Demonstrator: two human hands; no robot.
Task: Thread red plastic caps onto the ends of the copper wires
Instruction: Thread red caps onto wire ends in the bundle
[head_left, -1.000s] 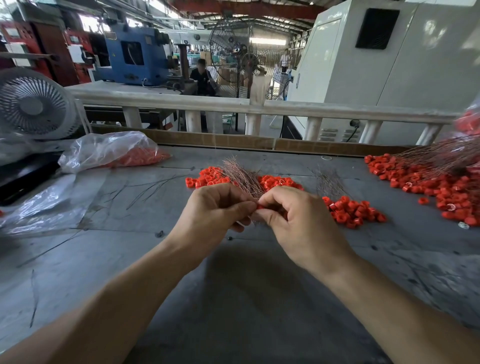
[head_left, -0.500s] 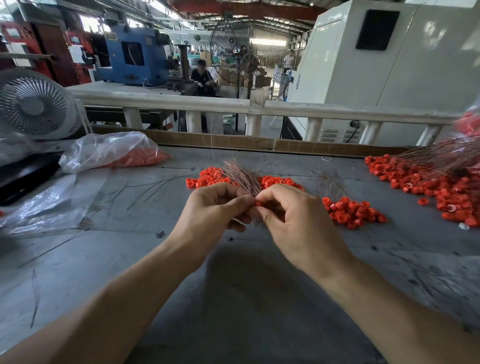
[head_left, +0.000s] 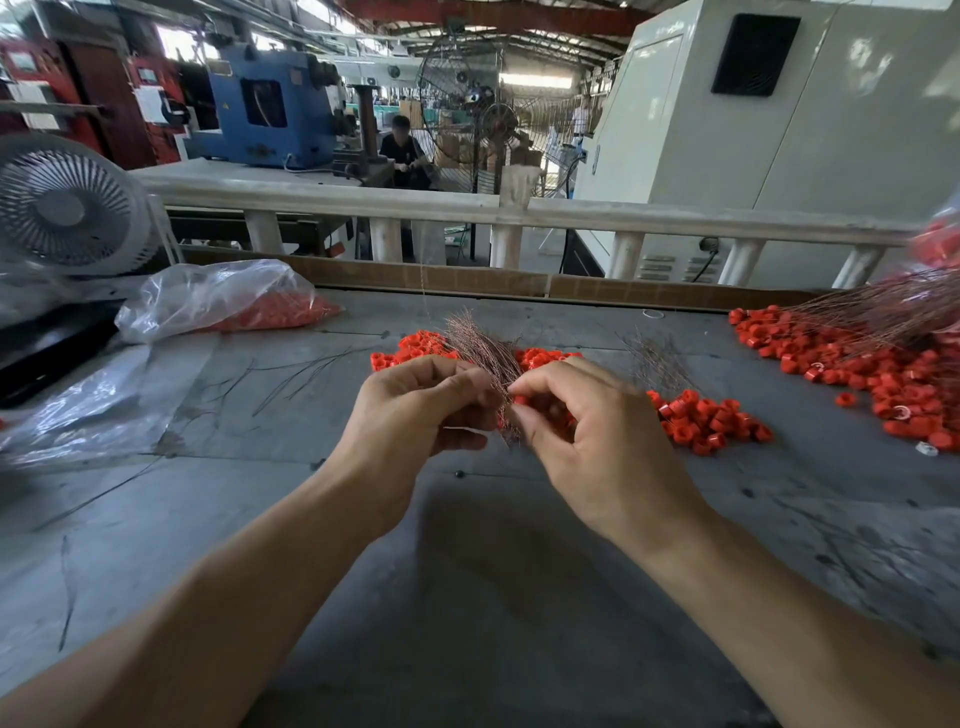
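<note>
The left hand (head_left: 415, 405) grips a light, springy bundle of copper wires (head_left: 485, 356) near its ends, while the right hand (head_left: 587, 431) apparently pinches a small, slippery red cap (head_left: 519, 400).

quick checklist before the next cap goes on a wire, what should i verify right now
1. Wire bundle held firm: ok, the left hand pinches it, strands fanning up above the fingers.
2. Cap ready in the right hand: ok, a red cap shows at its fingertips, against the bundle.
3. One single wire lined up with the cap's hole: cannot tell, fingers hide the contact.
4. Cap already seated on a wire: cannot tell.
5. Spare caps at hand: ok, a loose cap pile lies on the table just right of the hands.
6. More wires available: ok, another wire bunch lies far right.
</note>
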